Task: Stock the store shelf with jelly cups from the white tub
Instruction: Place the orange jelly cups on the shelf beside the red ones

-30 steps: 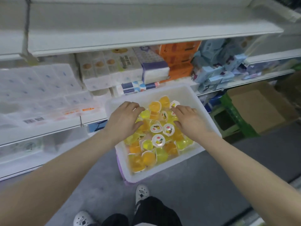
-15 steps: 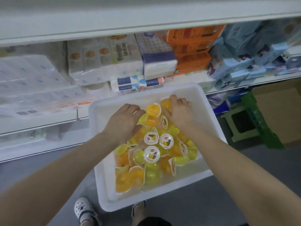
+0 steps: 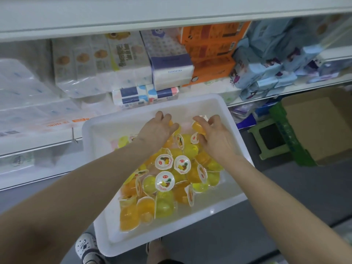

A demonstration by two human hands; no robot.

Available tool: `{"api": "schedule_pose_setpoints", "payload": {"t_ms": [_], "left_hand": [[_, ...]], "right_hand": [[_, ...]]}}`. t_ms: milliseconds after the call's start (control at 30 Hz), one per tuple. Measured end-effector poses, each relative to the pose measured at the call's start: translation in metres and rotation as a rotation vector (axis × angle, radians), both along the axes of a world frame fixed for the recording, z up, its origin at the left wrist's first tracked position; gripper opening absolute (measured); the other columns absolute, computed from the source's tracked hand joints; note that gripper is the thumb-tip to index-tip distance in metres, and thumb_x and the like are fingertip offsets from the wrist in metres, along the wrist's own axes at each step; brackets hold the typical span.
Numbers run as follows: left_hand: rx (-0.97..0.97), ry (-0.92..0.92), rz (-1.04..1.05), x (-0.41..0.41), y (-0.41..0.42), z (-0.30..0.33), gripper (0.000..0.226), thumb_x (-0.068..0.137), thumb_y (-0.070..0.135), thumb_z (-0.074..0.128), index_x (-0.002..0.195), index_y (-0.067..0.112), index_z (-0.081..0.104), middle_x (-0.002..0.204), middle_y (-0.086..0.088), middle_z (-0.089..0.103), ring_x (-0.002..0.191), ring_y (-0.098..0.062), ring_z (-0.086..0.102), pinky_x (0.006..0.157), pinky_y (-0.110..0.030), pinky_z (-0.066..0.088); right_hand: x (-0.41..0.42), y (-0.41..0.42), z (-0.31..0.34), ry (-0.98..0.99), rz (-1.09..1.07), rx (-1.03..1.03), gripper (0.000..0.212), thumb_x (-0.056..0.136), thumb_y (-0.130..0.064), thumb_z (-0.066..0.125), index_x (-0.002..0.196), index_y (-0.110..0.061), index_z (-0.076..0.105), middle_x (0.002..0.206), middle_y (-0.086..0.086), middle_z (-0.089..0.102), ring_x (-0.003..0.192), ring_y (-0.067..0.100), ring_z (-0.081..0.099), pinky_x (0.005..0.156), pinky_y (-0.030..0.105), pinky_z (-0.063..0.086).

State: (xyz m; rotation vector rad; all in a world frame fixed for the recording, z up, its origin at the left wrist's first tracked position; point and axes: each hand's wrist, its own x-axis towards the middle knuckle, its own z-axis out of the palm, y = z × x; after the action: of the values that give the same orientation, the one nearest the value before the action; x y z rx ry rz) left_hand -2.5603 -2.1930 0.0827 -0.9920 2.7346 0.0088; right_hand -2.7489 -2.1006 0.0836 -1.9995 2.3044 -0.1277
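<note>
Both hands work at the far end of the white plastic tub point(image 3: 236, 128): the right hand point(image 3: 215, 138) pinches an orange jelly cup point(image 3: 198, 127), and the left hand point(image 3: 158, 130) curls round another. The step is gathering cups; next they must be lifted to the white store shelf point(image 3: 133, 14). Half a second ago the hands were lower in the heap of yellow and orange jelly cups point(image 3: 163, 180).

Bright, even light; edges soft and warped.
</note>
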Motion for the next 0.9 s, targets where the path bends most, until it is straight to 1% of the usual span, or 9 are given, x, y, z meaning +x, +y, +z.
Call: {"api": "schedule_pose_setpoints", "payload": {"t_ms": [67,133,200,300,367,500,600,733,900], "left_hand": [[0.008,-0.003,0.016,0.001,0.003,0.003,0.071,0.081,0.009,0.071,0.137,0.024,0.03,0.137,-0.015,0.034,0.119,-0.033,0.039,0.087,-0.036,0.05],[0.025,0.057,0.057,0.007,0.007,0.002,0.07,0.081,0.008,0.07,0.134,0.024,0.028,0.131,-0.015,0.041,0.111,-0.031,0.047,0.082,-0.035,0.051],[0.041,0.155,0.125,0.017,0.01,0.004,0.06,0.081,0.011,0.071,0.127,0.023,0.033,0.119,-0.011,0.051,0.099,-0.028,0.053,0.075,-0.034,0.054],[0.033,0.285,0.19,0.037,0.014,0.012,0.042,0.081,0.023,0.071,0.113,0.019,0.044,0.107,-0.005,0.061,0.091,-0.024,0.056,0.07,-0.033,0.053],[0.078,0.381,0.236,0.053,0.019,0.02,0.043,0.079,0.025,0.072,0.112,0.019,0.044,0.107,-0.004,0.061,0.091,-0.023,0.054,0.071,-0.032,0.049],[0.157,0.505,0.244,0.089,0.028,0.037,0.062,0.077,0.023,0.074,0.13,0.018,0.042,0.119,-0.006,0.058,0.102,-0.025,0.055,0.081,-0.033,0.046],[0.167,0.55,0.217,0.124,0.033,0.055,0.067,0.077,0.023,0.074,0.137,0.015,0.044,0.127,-0.01,0.054,0.111,-0.029,0.054,0.091,-0.037,0.044],[0.126,0.571,0.209,0.176,0.039,0.08,0.067,0.076,0.026,0.076,0.135,0.011,0.048,0.123,-0.011,0.054,0.109,-0.032,0.056,0.087,-0.037,0.044],[0.062,0.597,0.233,0.254,0.043,0.111,0.066,0.076,0.031,0.077,0.132,0.011,0.049,0.124,-0.01,0.054,0.11,-0.03,0.055,0.086,-0.037,0.044]], "right_hand": [[0.003,-0.002,-0.001,0.005,-0.006,0.008,0.054,0.084,-0.02,0.065,0.134,-0.028,0.044,0.11,0.012,0.047,0.069,0.03,0.056,0.057,0.036,0.049],[0.006,-0.005,-0.001,-0.001,-0.004,-0.002,0.045,0.085,-0.024,0.066,0.126,-0.025,0.047,0.107,0.012,0.05,0.07,0.031,0.057,0.057,0.038,0.05],[0.008,-0.005,0.0,-0.014,-0.002,-0.046,0.036,0.086,-0.028,0.067,0.117,-0.021,0.049,0.101,0.012,0.054,0.072,0.031,0.057,0.06,0.041,0.051],[0.01,-0.002,0.007,-0.042,-0.033,-0.07,0.035,0.083,-0.026,0.071,0.11,-0.018,0.05,0.099,0.01,0.057,0.082,0.03,0.057,0.069,0.041,0.049],[0.014,0.002,0.015,-0.082,-0.065,-0.073,0.036,0.08,-0.022,0.072,0.108,-0.017,0.05,0.103,0.01,0.057,0.087,0.032,0.057,0.073,0.041,0.048],[0.039,0.011,0.036,-0.133,-0.085,-0.129,0.037,0.076,-0.019,0.073,0.106,-0.014,0.052,0.107,0.009,0.054,0.086,0.032,0.059,0.07,0.039,0.046],[0.072,0.017,0.055,-0.138,-0.07,-0.178,0.038,0.075,-0.022,0.071,0.106,-0.014,0.051,0.106,0.007,0.054,0.084,0.031,0.059,0.068,0.036,0.044],[0.127,0.019,0.082,-0.156,-0.018,-0.245,0.041,0.073,-0.024,0.068,0.108,-0.016,0.048,0.107,0.005,0.051,0.082,0.032,0.057,0.065,0.039,0.047],[0.199,0.011,0.113,-0.143,0.067,-0.305,0.044,0.073,-0.023,0.069,0.113,-0.012,0.053,0.111,0.009,0.05,0.086,0.034,0.058,0.063,0.035,0.039]]}}
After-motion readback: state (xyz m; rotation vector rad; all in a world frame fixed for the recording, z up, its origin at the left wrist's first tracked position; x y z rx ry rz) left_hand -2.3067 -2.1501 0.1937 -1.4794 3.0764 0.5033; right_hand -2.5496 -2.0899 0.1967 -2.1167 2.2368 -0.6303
